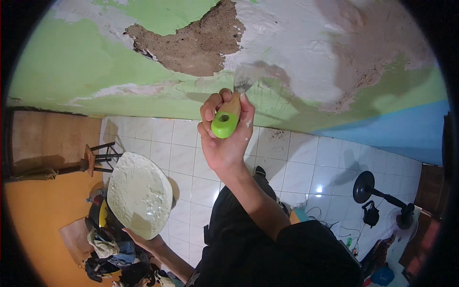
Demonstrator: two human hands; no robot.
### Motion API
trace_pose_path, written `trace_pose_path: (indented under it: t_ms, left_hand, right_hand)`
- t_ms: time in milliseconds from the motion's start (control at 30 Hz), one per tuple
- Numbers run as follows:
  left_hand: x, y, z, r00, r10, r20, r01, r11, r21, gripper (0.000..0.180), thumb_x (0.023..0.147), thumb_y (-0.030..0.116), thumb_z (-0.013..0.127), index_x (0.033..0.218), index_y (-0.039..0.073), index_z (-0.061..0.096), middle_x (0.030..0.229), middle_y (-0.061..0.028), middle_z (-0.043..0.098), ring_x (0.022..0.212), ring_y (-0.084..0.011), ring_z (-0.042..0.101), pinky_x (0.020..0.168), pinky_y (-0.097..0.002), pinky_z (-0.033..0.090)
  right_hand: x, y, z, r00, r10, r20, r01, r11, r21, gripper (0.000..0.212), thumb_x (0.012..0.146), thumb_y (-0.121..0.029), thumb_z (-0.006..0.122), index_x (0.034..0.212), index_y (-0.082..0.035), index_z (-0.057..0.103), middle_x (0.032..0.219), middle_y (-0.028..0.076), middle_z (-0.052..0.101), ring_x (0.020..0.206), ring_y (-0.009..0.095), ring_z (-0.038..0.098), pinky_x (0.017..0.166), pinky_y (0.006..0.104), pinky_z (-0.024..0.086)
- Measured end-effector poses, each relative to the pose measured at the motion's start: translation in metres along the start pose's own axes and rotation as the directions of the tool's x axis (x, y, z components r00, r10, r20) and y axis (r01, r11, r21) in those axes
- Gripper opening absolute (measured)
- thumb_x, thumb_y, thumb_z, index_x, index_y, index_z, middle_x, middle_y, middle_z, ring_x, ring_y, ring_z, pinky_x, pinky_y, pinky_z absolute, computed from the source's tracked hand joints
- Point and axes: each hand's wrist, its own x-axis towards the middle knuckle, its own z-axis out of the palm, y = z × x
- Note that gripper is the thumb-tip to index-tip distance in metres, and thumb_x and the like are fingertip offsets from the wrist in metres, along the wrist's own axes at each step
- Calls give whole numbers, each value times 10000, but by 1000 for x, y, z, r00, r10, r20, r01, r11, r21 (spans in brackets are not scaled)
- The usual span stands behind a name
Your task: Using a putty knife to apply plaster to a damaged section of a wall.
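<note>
My right hand (231, 154) is closed round the handle of a putty knife (233, 104), wooden with a bright green end. Its metal blade points up at the wall (186, 100), over the lower edge of a white plaster patch (291, 50). Left of the blade, a rough brown bare patch (196, 48) breaks the pale green paint. Lower left, my left hand (146, 242) grips the near edge of a pale rounded plate (168, 184). Wet, creamy filler (134, 191) is smeared over the plate; its underside and most of my left fingers are hidden.
White floor tiles (184, 160) run along the wall's foot. A small stool (91, 160) stands behind the plate, with heaped clothes (114, 258) below it. At the right are a black fan (406, 213), a dark kettle (370, 214) and loose cables (351, 234).
</note>
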Motion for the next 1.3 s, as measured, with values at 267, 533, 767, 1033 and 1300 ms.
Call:
trace_pose_path:
  t_ms: [267,533,767,1033,1300]
  left_hand:
    - [-3,-7,8,1000,-24,-18,23,1000,-19,819,889,658,512,1490,137,314,1473,-122,382,1342,-329,396,1027,-566,420]
    - [3,-13,1,985,157,71,-171,939,297,806,902,652,494,1496,143,303,1476,-130,377,1351,-330,386,1065,-566,377]
    - [2,-9,17,999,31,-22,-30,999,26,811,903,650,495,1503,144,289,1485,-134,363,1348,-337,390,1064,-566,382]
    - [10,-13,13,999,-3,-33,3,1000,-5,807,896,648,514,1499,154,302,1491,-119,365,1345,-336,399,1055,-578,391]
    - [8,-5,13,998,11,-60,-13,999,-36,770,922,613,497,1498,139,303,1481,-130,382,1339,-344,404,1056,-585,385]
  right_hand:
    - [36,-16,-4,993,94,-66,-94,996,-2,327,996,-461,390,936,-142,434,787,53,537,502,102,398,398,206,316]
    - [24,-3,-18,985,-5,-171,4,1000,-8,329,1011,-437,356,917,-132,436,789,72,553,470,99,390,378,229,311]
    - [24,-8,1,999,54,3,-54,998,41,312,1007,-399,380,944,-96,427,809,66,547,519,100,404,369,200,310]
    - [45,1,-16,986,-67,-151,63,998,-30,308,1001,-389,393,958,-85,414,807,78,547,490,109,408,373,207,331]
    - [10,-2,15,1000,-9,-27,6,993,-119,311,1009,-445,377,953,-145,437,777,62,542,473,108,396,383,219,320]
